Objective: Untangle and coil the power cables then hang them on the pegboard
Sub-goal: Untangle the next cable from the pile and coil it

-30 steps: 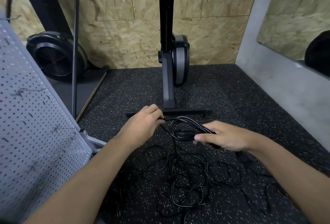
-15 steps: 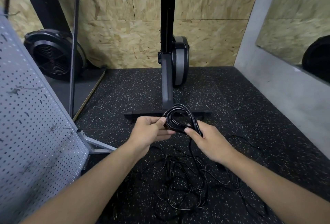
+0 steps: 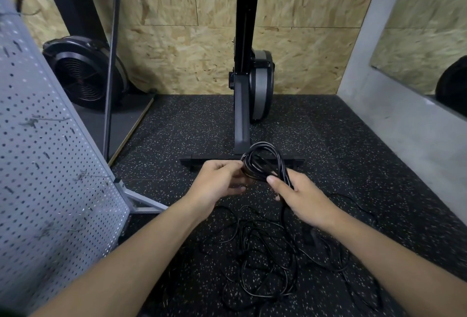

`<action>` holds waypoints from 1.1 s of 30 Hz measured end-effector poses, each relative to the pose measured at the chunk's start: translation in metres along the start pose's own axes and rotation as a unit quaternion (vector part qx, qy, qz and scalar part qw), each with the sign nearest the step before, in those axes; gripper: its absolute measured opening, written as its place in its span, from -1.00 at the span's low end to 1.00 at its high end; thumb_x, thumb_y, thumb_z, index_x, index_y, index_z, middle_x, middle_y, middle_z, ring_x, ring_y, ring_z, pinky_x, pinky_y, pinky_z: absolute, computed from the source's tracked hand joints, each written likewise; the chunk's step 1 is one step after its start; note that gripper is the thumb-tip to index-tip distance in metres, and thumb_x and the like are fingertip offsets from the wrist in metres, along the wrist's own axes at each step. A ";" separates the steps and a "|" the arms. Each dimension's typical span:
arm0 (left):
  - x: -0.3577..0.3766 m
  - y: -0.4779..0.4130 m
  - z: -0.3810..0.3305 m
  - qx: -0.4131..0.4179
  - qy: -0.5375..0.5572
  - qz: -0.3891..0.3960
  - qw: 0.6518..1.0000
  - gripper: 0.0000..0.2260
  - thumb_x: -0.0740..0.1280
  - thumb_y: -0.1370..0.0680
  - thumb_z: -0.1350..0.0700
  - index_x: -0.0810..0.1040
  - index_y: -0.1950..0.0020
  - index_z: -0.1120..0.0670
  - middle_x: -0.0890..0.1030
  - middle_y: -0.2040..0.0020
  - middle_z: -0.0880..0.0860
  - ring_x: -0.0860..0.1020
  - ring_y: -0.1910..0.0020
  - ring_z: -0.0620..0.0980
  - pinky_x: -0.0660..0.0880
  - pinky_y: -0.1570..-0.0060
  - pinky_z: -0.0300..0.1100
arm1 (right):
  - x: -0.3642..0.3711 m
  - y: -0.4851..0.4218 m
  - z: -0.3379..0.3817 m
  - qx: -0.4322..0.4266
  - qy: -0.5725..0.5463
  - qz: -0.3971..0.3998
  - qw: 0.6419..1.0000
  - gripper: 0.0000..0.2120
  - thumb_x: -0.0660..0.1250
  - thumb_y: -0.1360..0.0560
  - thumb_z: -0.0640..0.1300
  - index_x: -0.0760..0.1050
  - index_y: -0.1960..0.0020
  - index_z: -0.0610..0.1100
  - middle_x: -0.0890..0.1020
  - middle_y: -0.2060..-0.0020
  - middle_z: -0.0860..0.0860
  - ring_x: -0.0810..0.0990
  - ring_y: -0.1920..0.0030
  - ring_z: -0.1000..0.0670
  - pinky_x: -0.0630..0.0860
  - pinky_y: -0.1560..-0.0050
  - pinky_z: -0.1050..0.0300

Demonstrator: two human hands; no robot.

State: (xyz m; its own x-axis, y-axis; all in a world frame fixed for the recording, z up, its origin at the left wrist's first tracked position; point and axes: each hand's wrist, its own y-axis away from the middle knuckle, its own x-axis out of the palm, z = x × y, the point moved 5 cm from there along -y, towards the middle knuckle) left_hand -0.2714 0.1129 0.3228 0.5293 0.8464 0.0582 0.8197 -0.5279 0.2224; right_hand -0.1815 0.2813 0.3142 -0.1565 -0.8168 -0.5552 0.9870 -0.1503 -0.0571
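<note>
A person's two hands hold a small coil of black power cable [image 3: 262, 162] above a speckled rubber floor [image 3: 353, 165].

The left hand [image 3: 217, 182] curls its fingers against the coil's left edge and pinches the loops there, while the right hand [image 3: 303, 198] grips the lower right side, with the thumb laid over the strands. From the right hand a strand drops to a loose tangle of black cables [image 3: 265, 253] on the floor just below the forearms. A grey pegboard [image 3: 50, 165] with several hooks leans at the left, well apart from the coil. Beyond the hands, a black exercise machine [image 3: 247, 89] stands upright on its crossbar foot before a chipboard wall [image 3: 189, 64], with a fan-wheel machine [image 3: 86, 76] to its left.
</note>
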 end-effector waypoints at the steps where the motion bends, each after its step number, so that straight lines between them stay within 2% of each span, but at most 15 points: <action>1: -0.001 -0.001 0.001 0.005 -0.010 0.006 1.000 -0.73 0.21 -0.72 0.17 0.71 -0.17 0.16 0.75 -0.08 0.14 0.72 -0.05 0.08 0.64 -0.19 0.06 | -0.003 -0.001 0.002 0.009 -0.028 -0.008 1.000 -0.80 0.21 -0.70 0.11 0.59 -0.20 0.15 0.65 0.10 0.38 0.64 -0.03 0.17 0.62 -0.14 0.08; 4: 0.006 -0.001 0.014 0.016 -0.158 0.061 0.985 -0.68 0.18 -0.68 0.24 0.65 -0.28 0.00 0.75 -0.11 -0.03 0.68 -0.17 -0.01 0.52 -0.36 0.13 | -0.007 -0.002 0.005 0.048 -0.149 -0.033 0.987 -0.72 0.26 -0.70 0.06 0.59 -0.10 -0.13 0.58 0.27 0.19 0.63 0.14 0.08 0.63 -0.23 -0.15; 6: 0.018 0.001 0.029 0.017 -0.263 0.137 0.955 -0.67 0.24 -0.66 0.25 0.60 -0.35 -0.04 0.71 -0.13 -0.13 0.66 -0.16 -0.08 0.53 -0.34 0.05 | -0.006 -0.001 0.009 0.075 -0.257 -0.037 0.963 -0.67 0.28 -0.69 0.04 0.57 -0.14 -0.24 0.57 0.28 0.12 0.60 0.23 0.08 0.57 -0.29 -0.25; 9: 0.039 0.005 0.049 0.001 -0.329 0.219 0.919 -0.73 0.34 -0.66 0.20 0.64 -0.29 -0.07 0.70 0.07 -0.23 0.66 0.08 -0.15 0.61 -0.09 -0.20 | -0.008 0.002 0.025 0.084 -0.378 -0.026 0.922 -0.68 0.27 -0.69 -0.02 0.58 -0.22 -0.27 0.53 0.27 0.04 0.54 0.25 0.05 0.58 -0.20 -0.14; 12: 0.051 0.007 0.059 0.007 -0.357 0.243 0.902 -0.87 0.35 -0.69 0.07 0.70 -0.10 -0.03 0.71 0.08 -0.17 0.64 0.07 -0.22 0.54 -0.07 -0.29 | -0.016 0.005 0.033 0.072 -0.417 -0.035 0.905 -0.70 0.25 -0.70 -0.06 0.58 -0.22 -0.28 0.50 0.27 0.02 0.51 0.24 0.05 0.63 -0.15 -0.08; 14: 0.053 0.009 0.058 -0.012 -0.335 0.250 0.908 -0.75 0.28 -0.72 0.03 0.70 -0.10 0.14 0.72 0.02 -0.08 0.65 0.05 -0.19 0.49 0.04 -0.40 | -0.027 0.004 0.028 0.075 -0.367 -0.075 0.924 -0.70 0.25 -0.71 -0.03 0.58 -0.18 -0.26 0.51 0.26 0.01 0.54 0.25 0.05 0.65 -0.14 -0.08; 15: 0.051 0.008 0.056 -0.011 -0.337 0.245 0.909 -0.70 0.26 -0.73 0.01 0.69 -0.08 0.17 0.73 0.02 -0.04 0.65 0.07 -0.17 0.49 0.06 -0.40 | -0.034 0.004 0.023 0.081 -0.297 -0.103 0.946 -0.70 0.24 -0.71 0.01 0.58 -0.14 -0.22 0.53 0.25 0.01 0.60 0.25 0.03 0.65 -0.14 -0.08; 17: 0.045 0.005 0.047 0.029 -0.393 0.200 0.897 -0.68 0.26 -0.72 -0.06 0.69 -0.01 0.11 0.75 0.08 -0.02 0.60 0.23 -0.21 0.48 0.18 -0.34 | -0.050 0.005 0.011 0.104 -0.131 -0.137 0.976 -0.72 0.22 -0.71 0.09 0.55 -0.04 -0.10 0.59 0.19 -0.02 0.73 0.21 0.01 0.63 -0.15 -0.07; 20: 0.042 0.003 0.034 0.088 -0.432 0.136 0.887 -0.77 0.29 -0.70 -0.08 0.62 0.02 0.00 0.74 0.22 -0.01 0.52 0.42 -0.26 0.37 0.35 -0.30 | -0.063 0.005 -0.009 0.138 0.019 -0.142 0.980 -0.70 0.16 -0.71 0.16 0.51 -0.14 -0.04 0.67 0.09 0.03 0.74 0.22 0.05 0.59 -0.01 0.04; 21: 0.045 0.005 0.030 0.113 -0.435 0.130 0.884 -0.80 0.30 -0.70 -0.07 0.61 0.01 0.01 0.71 0.26 -0.01 0.51 0.42 -0.27 0.37 0.35 -0.32 | -0.063 0.005 -0.013 0.146 0.062 -0.133 0.978 -0.67 0.15 -0.71 0.16 0.50 -0.19 -0.07 0.66 0.08 0.01 0.71 0.23 0.04 0.54 0.09 0.10; 23: 0.057 0.012 0.019 0.186 -0.457 0.120 0.861 -0.82 0.32 -0.70 -0.02 0.60 -0.02 0.04 0.62 0.25 -0.07 0.51 0.34 -0.25 0.37 0.29 -0.36 | -0.059 0.001 -0.019 0.147 0.127 -0.123 0.973 -0.65 0.16 -0.71 0.15 0.48 -0.17 -0.13 0.64 0.12 -0.03 0.65 0.20 0.00 0.48 0.18 0.08; 26: 0.071 0.025 -0.002 0.324 -0.471 0.083 0.816 -0.85 0.35 -0.68 0.03 0.64 -0.03 0.08 0.55 0.16 -0.13 0.48 0.21 -0.24 0.38 0.15 -0.39 | -0.050 -0.004 -0.024 0.139 0.193 -0.076 0.968 -0.65 0.19 -0.70 0.14 0.49 -0.17 -0.15 0.64 0.07 -0.08 0.60 0.12 -0.08 0.46 0.13 0.01; 28: 0.073 0.031 -0.011 0.372 -0.465 0.063 0.801 -0.87 0.39 -0.66 0.04 0.67 -0.05 0.08 0.50 0.15 -0.17 0.45 0.21 -0.30 0.35 0.15 -0.46 | -0.045 -0.004 -0.025 0.124 0.205 -0.031 0.970 -0.64 0.19 -0.69 0.17 0.52 -0.21 -0.10 0.65 0.00 -0.07 0.62 0.02 -0.10 0.50 0.04 0.00; 31: 0.062 0.028 -0.019 0.374 -0.441 0.042 0.815 -0.86 0.46 -0.60 -0.01 0.67 -0.04 0.05 0.55 0.12 -0.18 0.53 0.14 -0.25 0.47 0.12 -0.37 | -0.041 -0.001 -0.021 0.095 0.201 0.015 0.975 -0.65 0.16 -0.68 0.22 0.54 -0.22 0.00 0.66 -0.02 -0.01 0.64 -0.02 -0.05 0.49 0.09 0.08; 33: 0.048 0.024 -0.025 0.376 -0.428 0.007 0.822 -0.80 0.54 -0.52 -0.05 0.65 0.01 0.04 0.57 0.13 -0.15 0.55 0.13 -0.19 0.49 0.12 -0.35 | -0.036 0.002 -0.016 0.091 0.188 0.045 0.977 -0.52 0.08 -0.64 0.35 0.54 -0.25 0.05 0.67 -0.04 0.02 0.63 -0.03 0.01 0.54 -0.02 0.07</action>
State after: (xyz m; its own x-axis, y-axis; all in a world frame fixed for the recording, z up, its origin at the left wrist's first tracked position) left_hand -0.2313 0.1429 0.3557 0.2375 0.6504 -0.7215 0.5458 -0.7037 -0.4548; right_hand -0.1735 0.3195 0.3213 -0.0112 -0.5746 -0.8183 0.9678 -0.2121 0.1357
